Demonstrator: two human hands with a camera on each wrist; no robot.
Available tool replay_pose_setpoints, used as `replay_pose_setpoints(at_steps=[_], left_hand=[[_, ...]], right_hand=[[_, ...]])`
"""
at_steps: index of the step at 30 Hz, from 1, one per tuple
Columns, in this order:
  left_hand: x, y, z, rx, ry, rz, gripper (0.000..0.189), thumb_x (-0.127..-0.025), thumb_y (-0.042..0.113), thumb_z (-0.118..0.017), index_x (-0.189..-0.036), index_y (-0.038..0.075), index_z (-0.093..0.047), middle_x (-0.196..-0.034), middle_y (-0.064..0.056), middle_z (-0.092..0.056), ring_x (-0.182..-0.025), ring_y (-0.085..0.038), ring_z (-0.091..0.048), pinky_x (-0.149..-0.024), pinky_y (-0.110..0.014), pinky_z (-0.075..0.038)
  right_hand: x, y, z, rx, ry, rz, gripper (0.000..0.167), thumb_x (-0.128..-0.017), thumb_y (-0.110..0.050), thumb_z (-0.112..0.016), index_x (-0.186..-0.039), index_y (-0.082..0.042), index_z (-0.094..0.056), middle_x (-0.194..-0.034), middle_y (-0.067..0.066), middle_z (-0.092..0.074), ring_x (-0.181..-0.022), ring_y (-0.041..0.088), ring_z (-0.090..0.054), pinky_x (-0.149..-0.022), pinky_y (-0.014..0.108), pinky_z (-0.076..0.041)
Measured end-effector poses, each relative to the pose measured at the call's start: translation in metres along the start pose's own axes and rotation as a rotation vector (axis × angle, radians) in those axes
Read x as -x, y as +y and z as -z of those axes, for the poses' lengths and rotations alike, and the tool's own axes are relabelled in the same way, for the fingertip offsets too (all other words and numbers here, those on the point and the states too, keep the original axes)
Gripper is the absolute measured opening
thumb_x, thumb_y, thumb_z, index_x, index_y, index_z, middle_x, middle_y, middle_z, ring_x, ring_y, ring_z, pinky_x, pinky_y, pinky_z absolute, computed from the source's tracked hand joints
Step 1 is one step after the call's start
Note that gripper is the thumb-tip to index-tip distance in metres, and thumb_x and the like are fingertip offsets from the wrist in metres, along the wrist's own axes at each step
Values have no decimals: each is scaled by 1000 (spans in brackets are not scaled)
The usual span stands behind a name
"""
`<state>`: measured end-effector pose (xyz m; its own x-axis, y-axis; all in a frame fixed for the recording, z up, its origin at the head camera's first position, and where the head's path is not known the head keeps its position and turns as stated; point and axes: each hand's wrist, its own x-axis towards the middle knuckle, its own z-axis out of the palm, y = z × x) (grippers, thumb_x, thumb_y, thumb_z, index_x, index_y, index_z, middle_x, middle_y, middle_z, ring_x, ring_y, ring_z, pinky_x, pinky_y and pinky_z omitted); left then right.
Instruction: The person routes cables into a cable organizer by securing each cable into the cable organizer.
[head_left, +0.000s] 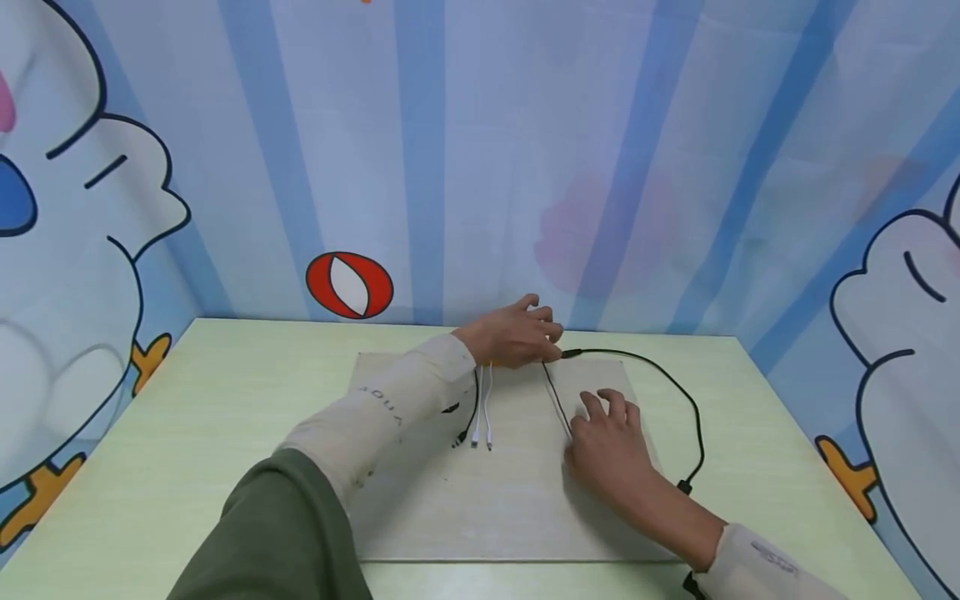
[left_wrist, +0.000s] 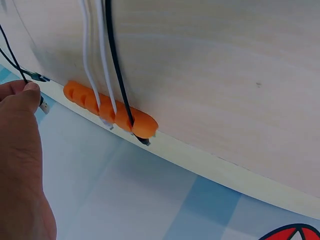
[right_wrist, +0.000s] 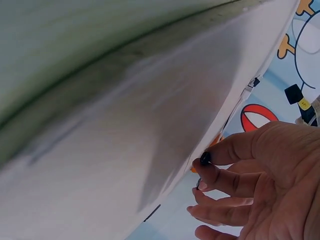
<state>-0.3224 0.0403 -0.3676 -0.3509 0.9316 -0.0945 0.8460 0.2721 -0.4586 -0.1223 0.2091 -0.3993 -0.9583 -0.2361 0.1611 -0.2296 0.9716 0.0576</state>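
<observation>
Near the far edge of the board, my left hand (head_left: 513, 335) pinches a thin black cable (head_left: 556, 394) close to its USB plug (left_wrist: 45, 106) between thumb and finger. The cable runs toward me to my right hand (head_left: 613, 446), whose thumb and forefinger pinch its black end (right_wrist: 205, 158). Beside the left hand is an orange cable holder (left_wrist: 112, 110) with several grooves, set along the board's far edge. Two white cables (left_wrist: 104, 55) and another black cable (left_wrist: 116, 65) lie in its grooves, plugs poking out past the edge. In the head view, the left hand hides most of the holder.
A light wooden board (head_left: 465, 521) lies on the pale table (head_left: 247, 417). One more black cable (head_left: 693, 404) curves along its right side. Cable ends (head_left: 474, 442) rest on the board's middle. A blue striped cloth backdrop (head_left: 495, 150) stands behind the table.
</observation>
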Motion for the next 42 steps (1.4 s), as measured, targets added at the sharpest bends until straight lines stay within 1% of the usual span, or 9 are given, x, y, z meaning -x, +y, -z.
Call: replay_pose_setpoints(at_steps=[6, 13, 21, 22, 29, 32, 35, 39, 42], left_hand=[[9, -6, -1, -44, -9, 9, 24, -122, 28, -49, -119, 32, -72, -133, 6, -67, -129, -23, -58, -125, -54, -40], [15, -10, -3, -45, -38, 26, 18, -119, 32, -58, -111, 31, -74, -131, 7, -68, -127, -22, -58, -120, -51, -39], [19, -15, -7, -31, -44, 29, 23, -118, 28, -61, -110, 33, -82, -124, 6, -69, -119, -23, -57, -121, -52, -39], [15, -19, -18, -33, -34, 28, 24, -118, 28, -61, -109, 33, -82, -122, 6, -68, -117, -22, -57, -120, -51, -39], [20, -23, -16, -45, -42, 42, 26, -116, 24, -65, -105, 34, -86, -120, 6, -69, -114, -23, -55, -112, -51, -39], [16, -30, -31, -78, -34, 48, 28, -113, 22, -69, -96, 37, -84, -118, 6, -68, -110, -23, -53, -105, -52, -38], [16, -32, -33, -93, -63, 55, 28, -112, 21, -70, -95, 38, -84, -121, 7, -68, -111, -22, -53, -105, -52, -38], [22, -25, -13, -75, -137, 73, 29, -115, 18, -64, -104, 32, -87, -131, 5, -70, -121, -24, -57, -116, -51, -38], [22, -22, -8, -99, -155, 79, 29, -116, 18, -63, -105, 31, -87, -135, 5, -70, -125, -24, -57, -122, -51, -38]], right_hand=[[-8, -9, -3, -4, 28, 22, 13, -95, -8, -77, -86, 1, -75, -146, 27, -70, -143, 51, -51, -111, 66, -45], [-15, -18, -7, 12, 55, 49, 12, -95, -7, -76, -85, 1, -76, -143, 24, -72, -141, 49, -54, -109, 65, -47], [-23, -30, -6, -5, 14, 51, 12, -98, -9, -76, -93, 1, -79, -145, 23, -71, -143, 48, -52, -113, 65, -46], [-24, -32, -6, -3, 9, 50, 12, -99, -9, -76, -94, 1, -79, -146, 23, -70, -143, 48, -51, -113, 64, -46], [-32, -40, -6, -8, -25, 49, 13, -101, -12, -75, -98, 0, -80, -148, 22, -70, -146, 48, -51, -115, 64, -45], [-36, -44, -5, -11, -44, 49, 15, -102, -14, -76, -99, 0, -80, -149, 22, -69, -147, 48, -50, -117, 64, -45], [-39, -48, -3, -17, -53, 55, 15, -103, -14, -76, -102, -1, -81, -149, 22, -68, -148, 48, -50, -117, 64, -45], [-41, -52, -3, -17, -49, 69, 13, -104, -13, -75, -104, -1, -81, -149, 22, -68, -148, 48, -50, -117, 63, -45], [-41, -55, -2, -13, -42, 71, 13, -103, -12, -76, -106, -1, -81, -149, 21, -68, -148, 47, -50, -117, 62, -44]])
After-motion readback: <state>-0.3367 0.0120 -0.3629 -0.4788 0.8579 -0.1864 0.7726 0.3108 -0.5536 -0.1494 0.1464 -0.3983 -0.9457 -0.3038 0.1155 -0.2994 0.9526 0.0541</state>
